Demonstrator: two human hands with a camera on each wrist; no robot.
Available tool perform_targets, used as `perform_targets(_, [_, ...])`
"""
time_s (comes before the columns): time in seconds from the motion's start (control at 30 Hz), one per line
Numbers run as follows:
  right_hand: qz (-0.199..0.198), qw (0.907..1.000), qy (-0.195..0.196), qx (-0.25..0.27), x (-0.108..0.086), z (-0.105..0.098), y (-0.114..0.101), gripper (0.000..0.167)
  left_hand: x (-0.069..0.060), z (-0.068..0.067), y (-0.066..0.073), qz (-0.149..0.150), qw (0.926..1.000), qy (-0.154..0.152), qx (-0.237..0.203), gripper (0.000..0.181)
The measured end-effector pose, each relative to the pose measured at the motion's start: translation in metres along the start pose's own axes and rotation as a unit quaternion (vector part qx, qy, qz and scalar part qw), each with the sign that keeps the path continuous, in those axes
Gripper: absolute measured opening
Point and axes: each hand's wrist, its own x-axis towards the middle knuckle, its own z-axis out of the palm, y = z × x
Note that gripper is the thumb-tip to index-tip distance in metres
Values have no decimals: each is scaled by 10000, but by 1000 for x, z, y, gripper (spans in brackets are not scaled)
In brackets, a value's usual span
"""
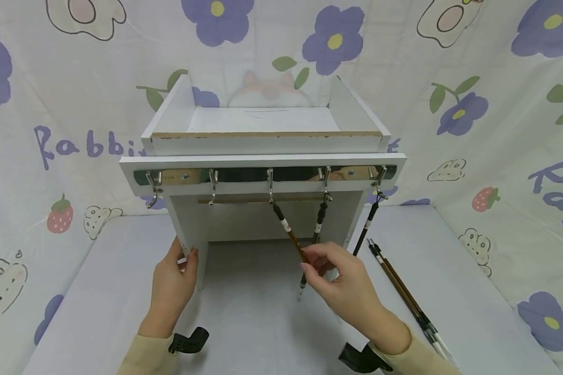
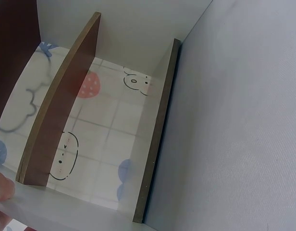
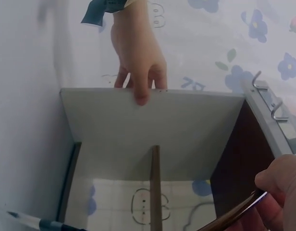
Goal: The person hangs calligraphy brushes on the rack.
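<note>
A white wooden rack (image 1: 262, 146) stands on the table, with a metal strip of several hooks along its front. My left hand (image 1: 171, 289) grips the rack's left side panel (image 3: 153, 110), thumb inside and fingers outside. With thumb and fingers, my right hand (image 1: 344, 278) pinches the brown handle of a paintbrush (image 1: 290, 232), its top end at the middle hook (image 1: 270, 185); its lower end is hidden behind the hand. Two more brushes hang to the right: one brush (image 1: 319, 219) from the fourth hook, another dark brush (image 1: 367, 226) from the rightmost hook.
Loose brushes (image 1: 403, 291) lie on the white table (image 1: 488, 291) right of my right forearm. The two left hooks (image 1: 213, 186) carry nothing. A patterned cloth (image 1: 478, 120) hangs behind the rack. Inside it runs a brown-edged crossbar (image 2: 66, 96).
</note>
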Motion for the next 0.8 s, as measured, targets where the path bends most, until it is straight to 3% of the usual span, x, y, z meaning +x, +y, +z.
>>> perform_targets(0.8, [46,9985,510,-199,3,0,-15,27,0,0,0,-102,9999,-58,62,38])
